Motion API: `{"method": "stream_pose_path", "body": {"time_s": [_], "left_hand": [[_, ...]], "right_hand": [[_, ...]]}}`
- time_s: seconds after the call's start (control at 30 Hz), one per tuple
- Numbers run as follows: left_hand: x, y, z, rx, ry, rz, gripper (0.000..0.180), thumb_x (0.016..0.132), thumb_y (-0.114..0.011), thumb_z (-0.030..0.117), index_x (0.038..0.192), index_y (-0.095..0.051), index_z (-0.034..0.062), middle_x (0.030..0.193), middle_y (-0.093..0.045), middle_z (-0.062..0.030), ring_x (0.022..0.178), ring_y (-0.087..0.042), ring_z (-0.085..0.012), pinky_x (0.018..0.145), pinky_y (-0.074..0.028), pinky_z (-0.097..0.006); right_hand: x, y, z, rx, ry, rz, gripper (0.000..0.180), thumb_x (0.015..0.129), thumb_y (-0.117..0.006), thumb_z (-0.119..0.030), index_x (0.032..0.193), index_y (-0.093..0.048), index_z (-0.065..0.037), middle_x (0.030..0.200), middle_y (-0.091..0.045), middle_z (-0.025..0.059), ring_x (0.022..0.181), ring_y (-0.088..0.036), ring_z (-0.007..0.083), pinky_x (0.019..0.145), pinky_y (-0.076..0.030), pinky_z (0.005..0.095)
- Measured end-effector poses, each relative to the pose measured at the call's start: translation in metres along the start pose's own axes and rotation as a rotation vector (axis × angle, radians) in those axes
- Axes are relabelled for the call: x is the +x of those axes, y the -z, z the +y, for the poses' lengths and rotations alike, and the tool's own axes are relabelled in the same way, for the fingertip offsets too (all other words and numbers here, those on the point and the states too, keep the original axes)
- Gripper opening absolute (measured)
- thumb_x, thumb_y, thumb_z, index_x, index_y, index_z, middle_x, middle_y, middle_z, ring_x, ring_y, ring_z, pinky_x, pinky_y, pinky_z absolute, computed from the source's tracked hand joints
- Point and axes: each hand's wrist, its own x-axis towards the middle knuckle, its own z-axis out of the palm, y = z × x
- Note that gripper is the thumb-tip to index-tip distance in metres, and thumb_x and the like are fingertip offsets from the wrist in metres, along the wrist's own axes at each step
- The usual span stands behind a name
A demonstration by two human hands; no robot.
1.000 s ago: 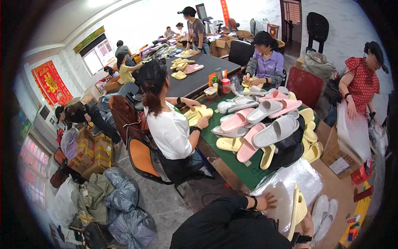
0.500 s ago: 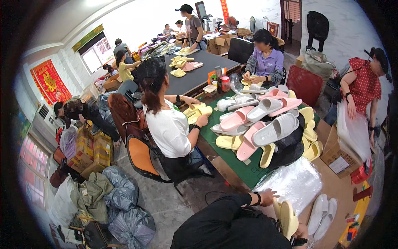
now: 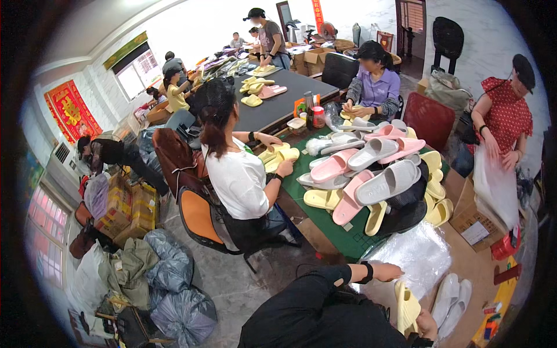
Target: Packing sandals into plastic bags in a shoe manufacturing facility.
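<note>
Green mat (image 3: 353, 245): bears a loose slipper pile (image 3: 386, 187) — much seems left to handle.
Yellow slippers (image 3: 408, 310): pinched in the right hand (image 3: 428, 325), outside the clear plastic (image 3: 426, 255).
Left hand (image 3: 387, 271): over the plastic, fingers together (contact unclear).
Grey pair (image 3: 452, 304): set apart — finished or waiting, cannot tell.

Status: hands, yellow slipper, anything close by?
Right hand: gripping yellow slipper. Left hand: over clear plastic, grip unclear. Grey slippers: close by, just right of right hand.
</note>
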Motion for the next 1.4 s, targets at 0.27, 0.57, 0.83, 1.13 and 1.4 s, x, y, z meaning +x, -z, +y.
{"method": "stream_pose_path", "body": {"time_s": [0.27,0.57,0.83,1.13,1.4], "left_hand": [[0.010,-0.002,0.045,0.039,0.159,0.036,0.035,0.086,-0.038,0.019,0.115,-0.043,0.0010,0.100,-0.053,-0.0180,0.084,-0.054,-0.0345,0.074,-0.043,-0.043],[0.011,0.008,0.075,0.230,0.218,0.117,0.039,0.083,-0.041,0.019,0.119,-0.041,0.0055,0.130,-0.031,-0.0124,0.115,-0.035,-0.0336,0.094,-0.028,-0.047],[0.015,0.003,0.080,0.213,0.261,0.167,0.043,0.080,-0.041,0.013,0.122,-0.038,0.0098,0.134,-0.026,-0.0106,0.122,-0.025,-0.0336,0.098,-0.023,-0.049],[0.012,0.008,0.099,0.402,0.089,0.324,0.051,0.077,-0.043,0.011,0.127,-0.031,0.0020,0.136,-0.023,-0.0126,0.125,-0.017,-0.0365,0.098,-0.016,-0.054],[0.013,0.004,0.103,0.449,0.011,0.419,0.048,0.077,-0.046,0.017,0.122,-0.037,0.0020,0.135,-0.024,-0.0138,0.125,-0.019,-0.0361,0.097,-0.017,-0.056]], "right_hand": [[-0.005,-0.032,-0.012,-0.672,0.296,0.325,0.028,0.073,-0.056,-0.001,0.100,-0.056,0.000,0.101,-0.057,0.0078,0.093,-0.055,0.0210,0.076,-0.042,0.0272],[-0.015,-0.099,-0.048,-1.293,0.438,0.614,0.037,0.062,-0.052,0.001,0.098,-0.054,-0.002,0.095,-0.050,0.0208,0.087,-0.046,0.0396,0.076,-0.037,0.0433],[-0.004,-0.121,-0.045,-1.119,0.652,0.820,0.024,0.063,-0.056,-0.004,0.086,-0.056,0.004,0.098,-0.045,0.0255,0.099,-0.038,0.0413,0.090,-0.027,0.0502],[0.005,-0.125,-0.051,-1.282,0.613,1.059,0.028,0.067,-0.058,-0.006,0.094,-0.054,0.001,0.096,-0.048,0.0236,0.094,-0.042,0.0395,0.087,-0.029,0.0484],[0.049,-0.095,-0.025,-0.994,0.425,0.987,0.048,0.068,-0.059,-0.015,0.110,-0.044,0.004,0.112,-0.043,0.0260,0.102,-0.041,0.0362,0.091,-0.028,0.0449]]}}
